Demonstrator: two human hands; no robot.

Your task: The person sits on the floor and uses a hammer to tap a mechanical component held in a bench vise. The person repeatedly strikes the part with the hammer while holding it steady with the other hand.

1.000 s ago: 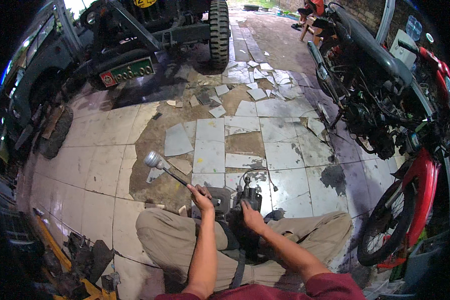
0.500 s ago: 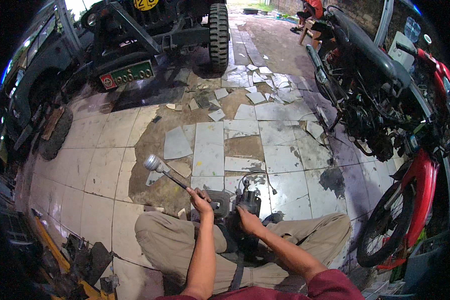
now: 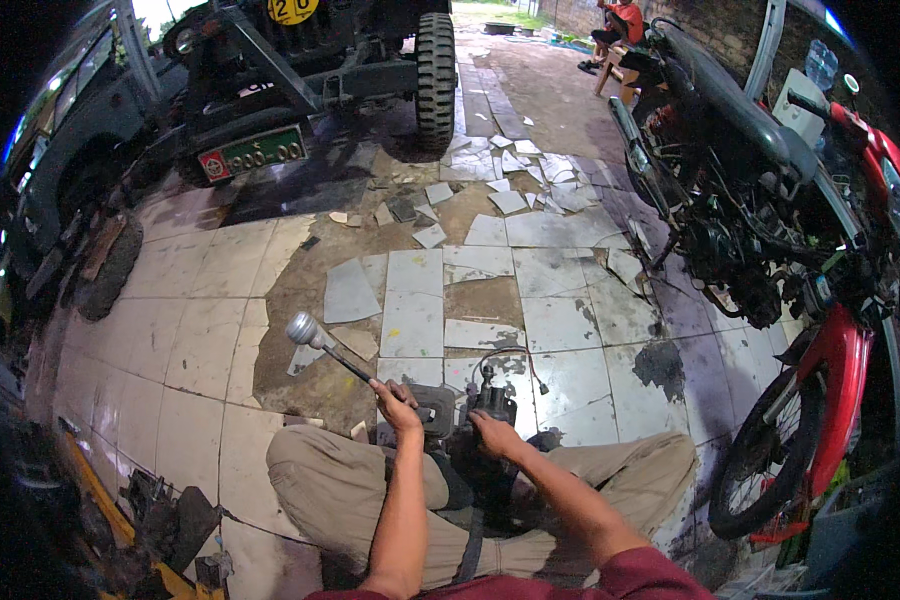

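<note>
I sit cross-legged on the floor with both hands in front of me. My left hand (image 3: 398, 406) is wrapped round the rod of what looks like a gear shift lever (image 3: 342, 357), a dark rod with a rounded silver knob. The lever tilts up to the left. Beside that hand lies a flat grey frame-like part (image 3: 436, 405). Closed on the near side of a black mechanical assembly (image 3: 500, 402) is my right hand (image 3: 494, 436). A short upright post with a small rounded tip rises from the assembly, and a thin cable (image 3: 533, 362) loops beside it. My wrists and legs hide the lower parts.
Broken tiles (image 3: 560, 190) and bare patches cover the floor ahead. A dark off-road vehicle (image 3: 320, 85) stands at far left. To the right is a partly stripped motorcycle (image 3: 740, 170) with a red fender. A yellow-framed metal item (image 3: 110, 505) lies near left; a person (image 3: 625, 25) sits far off.
The view has shifted slightly. Both hands keep their holds, and the lever and the black assembly stay in nearly the same place.
</note>
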